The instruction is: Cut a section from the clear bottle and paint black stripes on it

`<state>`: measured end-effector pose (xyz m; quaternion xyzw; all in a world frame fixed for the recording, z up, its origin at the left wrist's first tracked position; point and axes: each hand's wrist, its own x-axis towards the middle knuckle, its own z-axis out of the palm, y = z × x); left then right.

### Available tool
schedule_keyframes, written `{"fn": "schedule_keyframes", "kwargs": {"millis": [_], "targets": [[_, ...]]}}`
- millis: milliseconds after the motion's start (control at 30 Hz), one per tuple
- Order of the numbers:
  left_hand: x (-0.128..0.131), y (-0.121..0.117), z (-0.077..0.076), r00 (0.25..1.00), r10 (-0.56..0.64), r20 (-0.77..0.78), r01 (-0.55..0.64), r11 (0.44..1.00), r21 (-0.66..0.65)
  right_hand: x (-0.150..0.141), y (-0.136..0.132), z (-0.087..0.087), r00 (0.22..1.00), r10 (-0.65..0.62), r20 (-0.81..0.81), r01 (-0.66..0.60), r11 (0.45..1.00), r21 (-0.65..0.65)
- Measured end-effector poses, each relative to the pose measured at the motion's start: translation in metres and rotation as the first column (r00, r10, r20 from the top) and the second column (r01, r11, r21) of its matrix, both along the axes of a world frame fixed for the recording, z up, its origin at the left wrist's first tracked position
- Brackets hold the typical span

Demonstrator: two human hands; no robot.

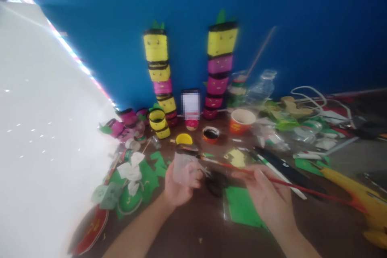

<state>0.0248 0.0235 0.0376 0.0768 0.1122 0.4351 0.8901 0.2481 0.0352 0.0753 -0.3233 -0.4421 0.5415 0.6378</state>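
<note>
Pot (211, 140) of black paint (210, 133), left hand (181, 187) round translucent cup (182, 169), right hand (268, 193) round paintbrush (302, 188)

My left hand (178, 187) is cupping, its fingers curled. My right hand (268, 193) is pinching, thumb on top.

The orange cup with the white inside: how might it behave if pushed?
The orange cup would probably be light, as its wall looks thin. Its mouth seems wider than its base, so a high push might tip it.
</note>
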Motion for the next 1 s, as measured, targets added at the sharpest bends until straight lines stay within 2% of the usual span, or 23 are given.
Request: {"fn": "schedule_keyframes", "kwargs": {"millis": [367, 667, 867, 1000], "targets": [[0.000, -0.001, 0.002, 1.000, 0.008, -0.022, -0.008, 0.999, -0.038, 0.004, 0.000, -0.011, 0.992, -0.073, 0.104, 0.075, 0.997, -0.010], [-0.002, 0.000, -0.006, 0.997, -0.029, -0.071, 0.024, 0.998, -0.065, -0.001, -0.004, -0.006, 0.996, -0.021, 0.091, 0.021, 1.000, -0.007], [-0.003, 0.002, -0.004, 0.991, -0.118, -0.067, 0.115, 0.992, -0.046, -0.001, -0.001, -0.013, 0.988, -0.046, 0.144, 0.053, 0.998, -0.043], [-0.002, 0.002, -0.005, 0.996, -0.076, -0.054, 0.072, 0.995, -0.070, 0.002, 0.003, -0.016, 0.983, -0.060, 0.173, 0.070, 0.996, -0.052]]}}
